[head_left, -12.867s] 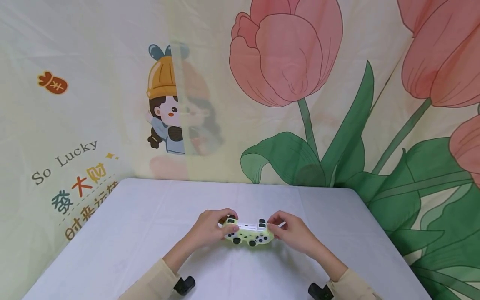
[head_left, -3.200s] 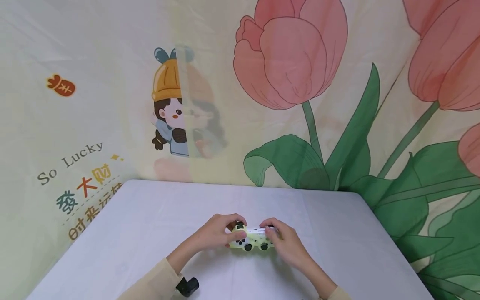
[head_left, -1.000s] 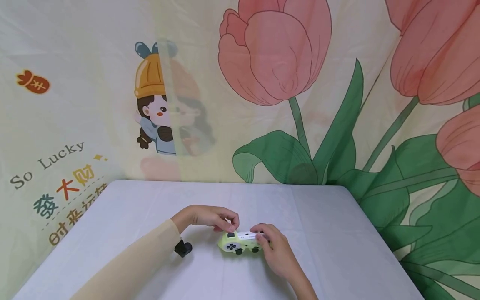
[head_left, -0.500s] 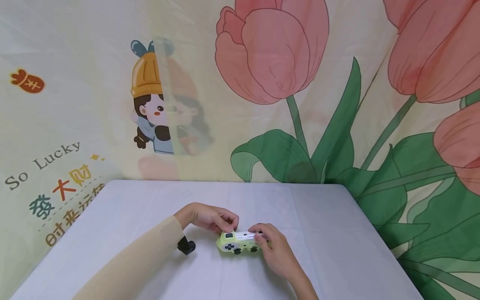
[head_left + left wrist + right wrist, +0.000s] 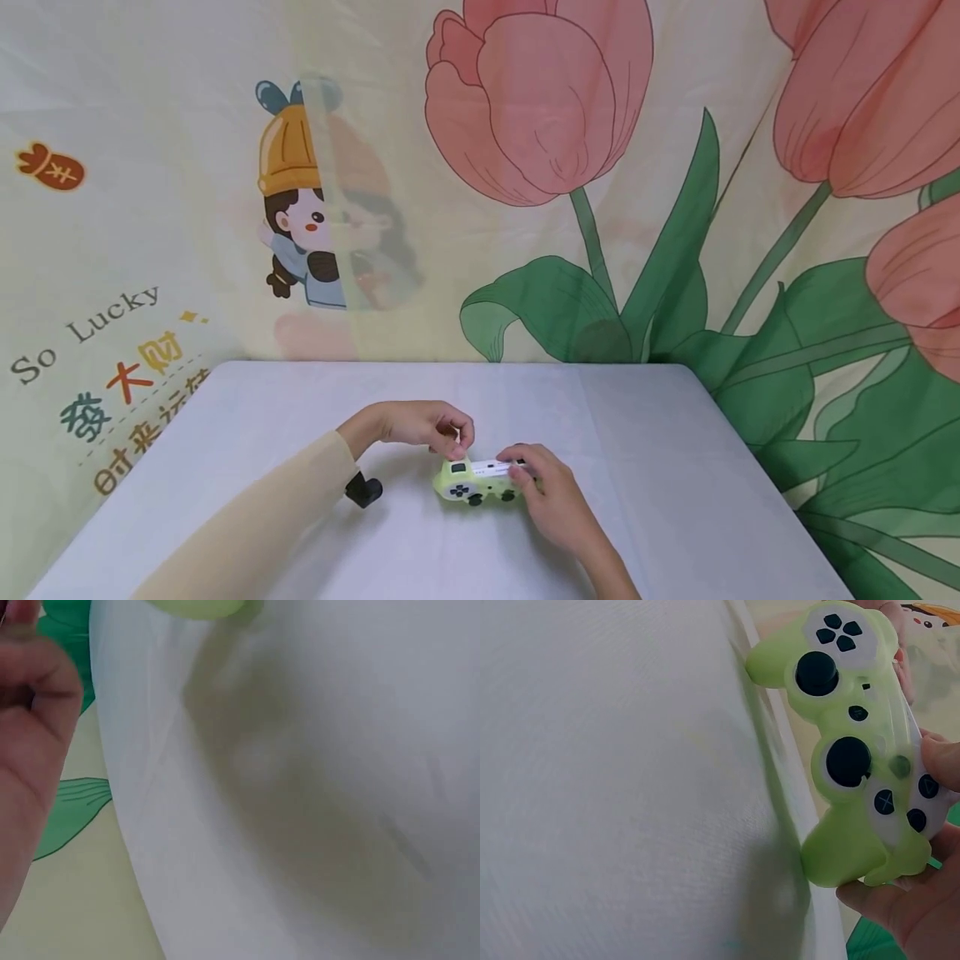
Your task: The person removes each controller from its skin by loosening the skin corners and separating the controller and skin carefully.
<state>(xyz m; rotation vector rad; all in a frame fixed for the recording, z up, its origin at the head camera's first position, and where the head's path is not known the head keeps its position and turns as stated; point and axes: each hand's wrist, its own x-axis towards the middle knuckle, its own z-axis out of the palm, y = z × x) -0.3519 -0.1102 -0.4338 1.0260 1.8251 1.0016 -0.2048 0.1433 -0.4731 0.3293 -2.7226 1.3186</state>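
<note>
A white game controller (image 5: 491,469) in a pale green soft cover (image 5: 847,851) is held above the table, its buttons and sticks facing the person. My right hand (image 5: 558,500) grips its right end, thumb on the front and fingers behind. White body shows bare beside that thumb in the right wrist view, where the cover sits back from the upper edge. With curled fingers, my left hand (image 5: 420,423) pinches at the upper left shoulder, thumb tip right at the cover's edge. Only the curled left fingers and a green corner of the controller show in the left wrist view.
A white cloth covers the table (image 5: 690,517). Behind it hangs a backdrop (image 5: 420,333) printed with tulips and a cartoon figure. A small black camera (image 5: 365,490) is strapped under the left wrist.
Both hands held the controller's ends earlier. Since about three seconds ago my left hand has moved off the left grip to the top shoulder; its fingers have risen slightly in the last half second.
</note>
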